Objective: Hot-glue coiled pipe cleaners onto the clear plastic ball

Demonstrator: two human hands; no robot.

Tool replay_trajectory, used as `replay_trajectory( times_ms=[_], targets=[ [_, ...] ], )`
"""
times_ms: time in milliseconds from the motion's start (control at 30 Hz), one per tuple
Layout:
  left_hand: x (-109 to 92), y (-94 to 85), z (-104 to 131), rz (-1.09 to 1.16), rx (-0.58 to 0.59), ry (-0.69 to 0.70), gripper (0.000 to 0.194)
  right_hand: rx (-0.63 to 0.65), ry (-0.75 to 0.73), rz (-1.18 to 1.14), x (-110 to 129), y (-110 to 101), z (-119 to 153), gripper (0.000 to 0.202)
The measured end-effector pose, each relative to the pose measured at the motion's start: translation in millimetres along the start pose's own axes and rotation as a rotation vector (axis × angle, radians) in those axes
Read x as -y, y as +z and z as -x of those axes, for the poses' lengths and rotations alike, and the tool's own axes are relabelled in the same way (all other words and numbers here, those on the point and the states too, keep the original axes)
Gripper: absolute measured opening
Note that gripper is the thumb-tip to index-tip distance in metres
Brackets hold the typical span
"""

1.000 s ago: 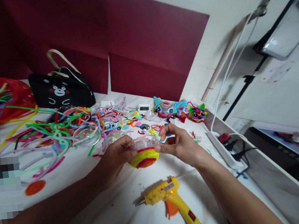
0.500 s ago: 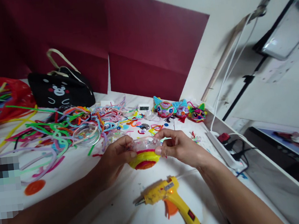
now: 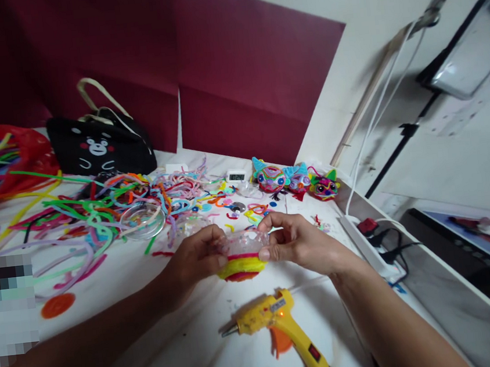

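Observation:
Between my two hands is a rounded clear plastic piece point(image 3: 243, 243), its lower part covered by yellow, pink and red-orange bands. My left hand point(image 3: 198, 258) pinches its left edge, thumb in front. On the right edge, my right hand point(image 3: 292, 242) grips it with thumb and fingers. Just below, a yellow glue gun point(image 3: 263, 315) with an orange trigger lies on the white table point(image 3: 193, 352), its nozzle pointing left and a small light glowing.
Tangled colourful pipe cleaners point(image 3: 94, 214) and a clear round dish point(image 3: 142, 220) spread at the left. A black bag point(image 3: 100, 143) stands behind. Decorated figures point(image 3: 270, 176) sit at the back; a power strip point(image 3: 372, 252) is at the right.
Both hands have shifted slightly right with the piece. It has tilted, so less of its red-orange underside shows and more of the clear part.

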State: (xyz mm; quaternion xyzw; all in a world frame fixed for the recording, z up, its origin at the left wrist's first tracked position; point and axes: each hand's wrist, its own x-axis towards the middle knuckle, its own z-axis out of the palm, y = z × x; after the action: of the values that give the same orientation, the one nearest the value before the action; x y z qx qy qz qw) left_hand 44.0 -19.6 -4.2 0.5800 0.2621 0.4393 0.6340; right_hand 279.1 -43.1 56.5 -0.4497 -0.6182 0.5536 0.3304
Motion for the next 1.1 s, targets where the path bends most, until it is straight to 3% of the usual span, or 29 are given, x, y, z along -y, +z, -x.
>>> replay_trajectory(
  times_ms=[200, 433, 567, 867, 1100],
  targets=[
    [2.0, -3.1, -2.2, -0.078, 0.066, 0.010, 0.033, 0.003, 0.018, -0.005, -1.3, 3.2, -2.3, 0.060],
    [1.4, 0.4, -2.1, -0.494, 0.009, 0.169, 0.030, -0.011, -0.009, 0.054, -6.0, 8.8, -3.7, 0.059],
    [-2.3, 4.4, 1.2, -0.580, 0.014, 0.153, 0.026, -0.008, 0.000, 0.068, -8.7, 12.1, -4.7, 0.062],
    [-2.8, 10.3, 1.5, -0.635, -0.024, 0.131, 0.022, 0.008, -0.001, 0.115, -12.2, 17.2, -5.9, 0.058],
    [-2.5, 8.5, -1.0, -0.429, -0.090, 0.043, 0.026, -0.031, -0.040, 0.014, -6.2, 21.6, -5.1, 0.060]
  ],
)
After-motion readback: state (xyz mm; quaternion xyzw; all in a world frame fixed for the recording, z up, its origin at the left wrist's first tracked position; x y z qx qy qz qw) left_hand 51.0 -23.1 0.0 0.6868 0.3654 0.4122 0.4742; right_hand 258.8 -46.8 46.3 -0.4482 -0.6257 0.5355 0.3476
